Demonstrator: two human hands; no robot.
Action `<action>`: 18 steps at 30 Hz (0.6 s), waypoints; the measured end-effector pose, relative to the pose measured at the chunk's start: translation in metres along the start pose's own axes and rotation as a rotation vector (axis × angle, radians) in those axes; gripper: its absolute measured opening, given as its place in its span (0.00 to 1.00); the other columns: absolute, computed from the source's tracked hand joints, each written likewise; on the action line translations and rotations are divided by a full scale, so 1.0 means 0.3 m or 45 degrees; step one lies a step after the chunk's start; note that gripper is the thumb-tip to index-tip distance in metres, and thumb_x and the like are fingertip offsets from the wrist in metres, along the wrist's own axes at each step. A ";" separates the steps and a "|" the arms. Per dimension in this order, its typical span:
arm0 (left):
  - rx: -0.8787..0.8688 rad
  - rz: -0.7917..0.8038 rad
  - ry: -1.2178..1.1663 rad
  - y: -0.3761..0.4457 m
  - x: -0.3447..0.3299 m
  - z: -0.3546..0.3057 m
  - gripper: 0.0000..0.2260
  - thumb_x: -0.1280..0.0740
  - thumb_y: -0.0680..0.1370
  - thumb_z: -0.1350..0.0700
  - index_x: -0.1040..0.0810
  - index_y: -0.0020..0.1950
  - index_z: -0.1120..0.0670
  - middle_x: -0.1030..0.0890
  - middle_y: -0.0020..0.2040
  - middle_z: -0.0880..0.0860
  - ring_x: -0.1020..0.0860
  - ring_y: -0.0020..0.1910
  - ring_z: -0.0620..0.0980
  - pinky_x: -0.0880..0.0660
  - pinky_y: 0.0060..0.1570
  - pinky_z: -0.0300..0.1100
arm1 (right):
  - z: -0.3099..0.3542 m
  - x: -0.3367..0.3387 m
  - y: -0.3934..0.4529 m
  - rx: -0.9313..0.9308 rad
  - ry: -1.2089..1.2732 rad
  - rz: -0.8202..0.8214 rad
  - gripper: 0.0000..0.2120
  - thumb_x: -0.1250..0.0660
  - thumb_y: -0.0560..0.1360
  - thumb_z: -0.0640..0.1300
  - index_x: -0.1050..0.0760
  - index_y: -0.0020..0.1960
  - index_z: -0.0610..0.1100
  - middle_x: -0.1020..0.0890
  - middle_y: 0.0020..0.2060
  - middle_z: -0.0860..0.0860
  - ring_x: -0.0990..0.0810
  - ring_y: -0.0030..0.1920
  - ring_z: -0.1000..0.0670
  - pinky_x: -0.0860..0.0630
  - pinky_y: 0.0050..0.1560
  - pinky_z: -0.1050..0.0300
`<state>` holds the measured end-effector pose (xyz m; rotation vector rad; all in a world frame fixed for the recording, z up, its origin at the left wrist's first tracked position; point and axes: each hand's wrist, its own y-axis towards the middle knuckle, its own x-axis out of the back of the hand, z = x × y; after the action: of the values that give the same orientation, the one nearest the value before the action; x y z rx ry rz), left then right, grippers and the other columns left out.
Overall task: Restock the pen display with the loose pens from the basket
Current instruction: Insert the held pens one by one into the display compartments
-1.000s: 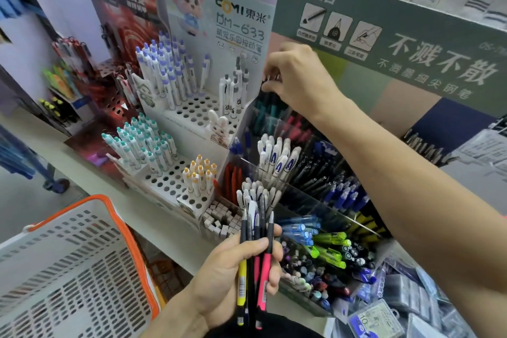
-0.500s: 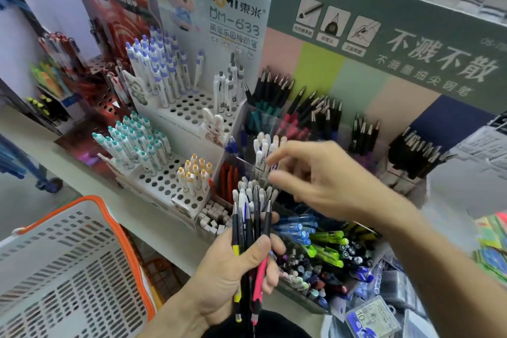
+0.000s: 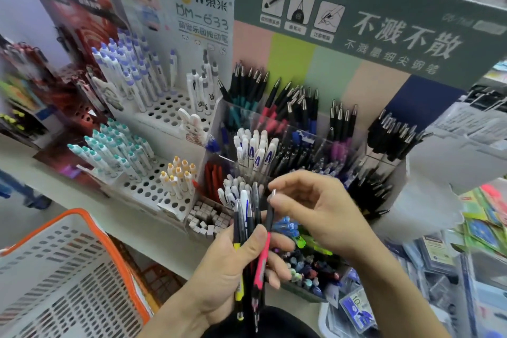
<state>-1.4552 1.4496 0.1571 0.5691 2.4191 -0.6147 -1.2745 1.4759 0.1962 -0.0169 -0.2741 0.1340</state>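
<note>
My left hand grips a bunch of loose pens upright, among them one with a yellow grip and one with a pink grip. My right hand pinches the silver top end of the pink-grip pen between thumb and forefinger. Behind both hands stands the pen display, clear compartments filled with black pens with coloured grips under a green header card. The white basket with an orange rim sits at the lower left, its visible part holding nothing.
A white perforated stand with blue, teal and orange-capped pens stands left of the display. A red display is further left. Small erasers and a tray of coloured pens lie along the shelf front. Packaged goods crowd the right.
My right hand came down from the display's back row to the bunch in my left hand and now pinches the top of the pink-grip pen.
</note>
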 end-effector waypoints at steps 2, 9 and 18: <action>0.022 -0.064 -0.039 0.001 -0.010 0.001 0.20 0.34 0.76 0.50 0.24 0.58 0.65 0.18 0.40 0.64 0.21 0.27 0.55 0.23 0.26 0.42 | 0.033 0.018 0.018 0.040 0.072 -0.125 0.07 0.26 0.76 0.36 0.17 0.52 0.44 0.14 0.40 0.47 0.15 0.39 0.49 0.17 0.45 0.53; 0.091 -0.053 -0.243 0.010 0.021 0.007 0.12 0.30 0.78 0.52 0.21 0.56 0.60 0.25 0.38 0.59 0.28 0.25 0.51 0.31 0.23 0.40 | 0.226 0.118 0.140 0.627 -0.071 -0.744 0.07 0.28 0.78 0.36 0.21 0.55 0.41 0.15 0.45 0.46 0.14 0.43 0.46 0.16 0.46 0.52; 0.128 0.063 -0.359 -0.008 0.018 -0.003 0.22 0.29 0.73 0.59 0.25 0.65 0.65 0.26 0.40 0.63 0.28 0.26 0.54 0.32 0.25 0.42 | 0.230 0.122 0.405 0.717 -0.650 -0.766 0.06 0.25 0.75 0.38 0.17 0.52 0.39 0.16 0.41 0.51 0.17 0.40 0.55 0.20 0.44 0.64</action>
<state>-1.4609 1.4494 0.1551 0.5416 2.1143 -0.7455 -1.2742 1.6010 0.2683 0.6629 -0.7293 -0.3938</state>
